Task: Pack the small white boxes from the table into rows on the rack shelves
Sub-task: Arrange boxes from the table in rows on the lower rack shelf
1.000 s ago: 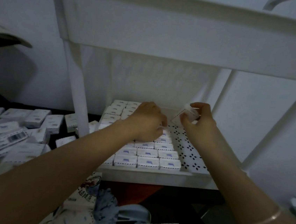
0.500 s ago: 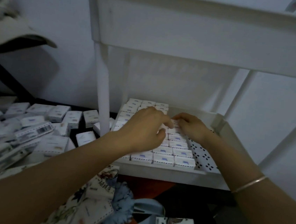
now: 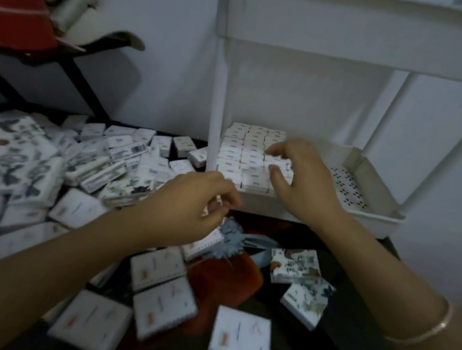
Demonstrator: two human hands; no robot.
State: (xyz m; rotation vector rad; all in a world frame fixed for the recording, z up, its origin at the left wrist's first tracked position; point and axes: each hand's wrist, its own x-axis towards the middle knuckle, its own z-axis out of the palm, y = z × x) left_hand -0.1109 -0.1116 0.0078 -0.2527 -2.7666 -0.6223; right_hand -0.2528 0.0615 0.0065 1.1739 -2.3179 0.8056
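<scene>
Small white boxes [image 3: 244, 147] lie packed in rows on the left part of the lower rack shelf [image 3: 376, 215]. My right hand [image 3: 300, 185] rests over the front rows and pinches one small white box [image 3: 281, 162] between thumb and forefinger. My left hand [image 3: 189, 207] hovers in front of the shelf's left corner, above the table, fingers loosely curled with nothing plainly in them. More loose small white boxes [image 3: 141, 148] are heaped on the dark table left of the rack.
The shelf's right part shows bare perforated floor [image 3: 345, 187]. A white rack post [image 3: 216, 116] stands between table heap and shelf, with an upper shelf [image 3: 354, 25] overhead. Larger patterned boxes [image 3: 238, 338] and a blue flower-like thing [image 3: 229, 237] lie near me.
My left hand has drawn back from the rows toward the table. My right hand stays on the shelf boxes. My head has turned left and down, showing more of the table.
</scene>
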